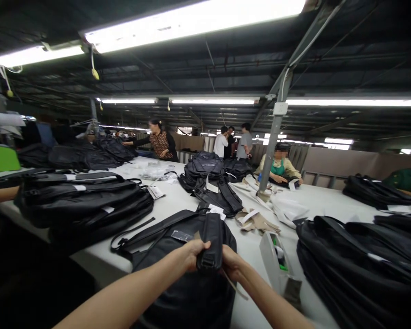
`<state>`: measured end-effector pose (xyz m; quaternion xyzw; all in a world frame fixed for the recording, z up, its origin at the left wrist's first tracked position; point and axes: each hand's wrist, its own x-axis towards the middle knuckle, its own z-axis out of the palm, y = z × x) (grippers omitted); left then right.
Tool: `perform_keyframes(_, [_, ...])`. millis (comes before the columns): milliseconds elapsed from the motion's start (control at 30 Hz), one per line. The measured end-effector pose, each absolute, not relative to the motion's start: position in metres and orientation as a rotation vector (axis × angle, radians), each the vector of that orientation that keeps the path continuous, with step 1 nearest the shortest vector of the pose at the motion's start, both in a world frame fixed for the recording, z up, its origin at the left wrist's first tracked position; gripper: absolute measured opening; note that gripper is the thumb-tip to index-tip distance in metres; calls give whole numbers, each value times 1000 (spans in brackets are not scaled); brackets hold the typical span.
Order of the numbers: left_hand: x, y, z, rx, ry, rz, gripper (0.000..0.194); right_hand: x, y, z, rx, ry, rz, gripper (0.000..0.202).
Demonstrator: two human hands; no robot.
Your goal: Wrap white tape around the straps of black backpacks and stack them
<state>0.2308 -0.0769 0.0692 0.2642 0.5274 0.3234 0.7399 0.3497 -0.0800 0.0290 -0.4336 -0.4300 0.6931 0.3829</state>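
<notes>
A black backpack [188, 297] lies in front of me on the white table, its straps upward. My left hand [195, 252] is closed on the left edge of a padded shoulder strap [210, 233], thumb on top. On the strap's other edge, my right hand [230, 261] is closed too, its fingers partly hidden behind the strap. A thin pale strip [234, 285] hangs by my right hand. The other strap [157, 228] reaches out to the left, and a small clear packet [182, 236] rests on the bag.
Stacks of black bags stand left [89, 201], right [359, 265] and behind [205, 169]. A grey-white holder [276, 260], brown paper [256, 221] and a metal post [272, 146] are at the right. Several people are beyond; a forearm [2, 195] enters at far left.
</notes>
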Motion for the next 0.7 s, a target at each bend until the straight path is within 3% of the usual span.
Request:
perform_keyframes(300, [216, -93, 36, 408, 1180, 632, 28, 339, -81, 12, -1160, -1165, 1716, 32])
perform_keyframes(433, [211, -98, 31, 479, 1209, 764, 17, 354, -80, 12, -1233, -1327, 1763, 23])
perform_keyframes(700, [213, -104, 29, 466, 1103, 757, 19, 376, -72, 17, -1332, -1566, 1681, 17])
